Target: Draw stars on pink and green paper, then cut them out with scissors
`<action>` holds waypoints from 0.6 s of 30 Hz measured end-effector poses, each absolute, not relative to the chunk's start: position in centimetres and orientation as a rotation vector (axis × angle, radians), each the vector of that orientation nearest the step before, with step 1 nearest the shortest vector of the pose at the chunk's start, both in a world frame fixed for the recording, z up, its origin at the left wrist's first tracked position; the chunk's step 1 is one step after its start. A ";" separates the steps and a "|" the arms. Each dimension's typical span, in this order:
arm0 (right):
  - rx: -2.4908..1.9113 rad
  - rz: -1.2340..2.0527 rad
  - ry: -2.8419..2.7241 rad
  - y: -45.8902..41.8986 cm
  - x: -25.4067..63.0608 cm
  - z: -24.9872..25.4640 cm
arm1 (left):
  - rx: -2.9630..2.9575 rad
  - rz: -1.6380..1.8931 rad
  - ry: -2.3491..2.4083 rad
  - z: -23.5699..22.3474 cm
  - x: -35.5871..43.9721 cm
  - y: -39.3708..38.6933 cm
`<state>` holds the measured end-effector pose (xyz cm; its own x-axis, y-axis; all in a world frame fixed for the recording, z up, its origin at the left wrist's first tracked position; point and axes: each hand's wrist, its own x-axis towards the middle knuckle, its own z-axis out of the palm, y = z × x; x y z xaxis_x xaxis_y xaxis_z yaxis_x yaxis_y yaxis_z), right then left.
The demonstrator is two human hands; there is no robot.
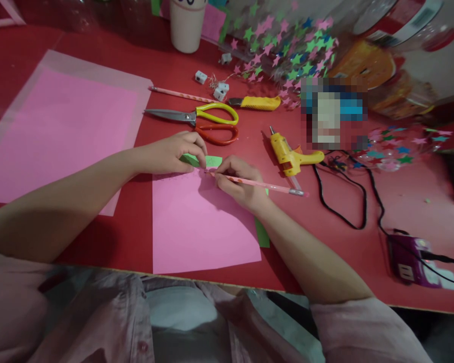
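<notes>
A pink paper sheet (204,222) lies in front of me, with green paper showing beneath its right edge. Pencil outlines run along its upper part. My right hand (240,184) grips a pink pencil (265,186), whose tip is at the sheet's top edge. Just left of it, my left hand (177,154) rests with bent fingers on a small piece of green paper (213,161), pressing it down at the sheet's top. The fingers hide part of that piece, so its full shape cannot be made out.
Beyond my hands lie scissors (189,117), a second pencil (181,94) and a yellow cutter (259,103). A yellow glue gun (289,154) sits to the right, near black cables and a purple power adapter (410,259). Larger pink paper (71,136) lies left; a white cup (187,27) stands behind.
</notes>
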<state>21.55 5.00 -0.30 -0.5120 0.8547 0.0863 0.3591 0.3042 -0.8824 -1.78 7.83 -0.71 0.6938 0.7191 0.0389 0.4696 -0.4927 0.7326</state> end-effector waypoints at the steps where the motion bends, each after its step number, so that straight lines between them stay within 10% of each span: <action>1: -1.074 1.150 -2.028 5.0 21.5 -0.3 | 2.179 0.443 0.906 -0.7 -1.8 7.8; 18: -1.115 1.084 -2.021 4.8 21.3 -0.2 | 2.184 0.451 0.912 -0.7 -1.7 7.7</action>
<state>21.29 4.82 -0.24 -0.4799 0.8714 0.1017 0.3974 0.3193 -0.8603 -1.67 7.71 -0.69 0.6891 0.7234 0.0430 0.4732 -0.4942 0.7293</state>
